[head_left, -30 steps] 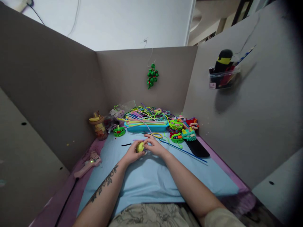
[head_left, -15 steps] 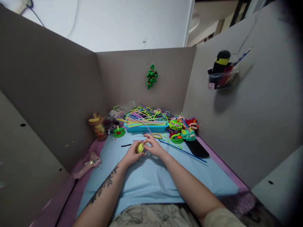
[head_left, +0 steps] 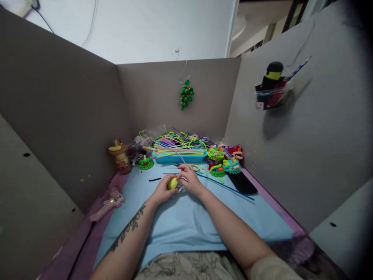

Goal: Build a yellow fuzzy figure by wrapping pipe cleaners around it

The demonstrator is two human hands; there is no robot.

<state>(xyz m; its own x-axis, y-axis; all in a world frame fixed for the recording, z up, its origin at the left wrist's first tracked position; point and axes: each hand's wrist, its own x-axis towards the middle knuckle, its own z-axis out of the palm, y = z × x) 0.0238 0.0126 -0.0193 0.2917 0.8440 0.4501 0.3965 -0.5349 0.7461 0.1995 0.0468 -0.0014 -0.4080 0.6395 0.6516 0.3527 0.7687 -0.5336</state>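
A dark leafy tattoo (head_left: 134, 221) marks the left forearm (head_left: 139, 229), with a beige right sleeve (head_left: 272, 269) and line-patterned khaki clothing (head_left: 192, 266).

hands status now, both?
Left hand: closed around a round yellow piece.
Right hand: fingers bent beside it; whether they grip anything can't be told.

The blue cloth (head_left: 189, 225) looks soft and thin, with wrinkles. The round yellow thing (head_left: 172, 183) looks dull, not shiny. The far tray (head_left: 180, 158) is smooth blue plastic, and its thin sticks (head_left: 175, 144) look fuzzy. Toys (head_left: 232, 166) on the right look bumpy. The tub (head_left: 272, 100) on the right wall (head_left: 291, 163) is clear, shiny plastic; that wall is flat and dull.
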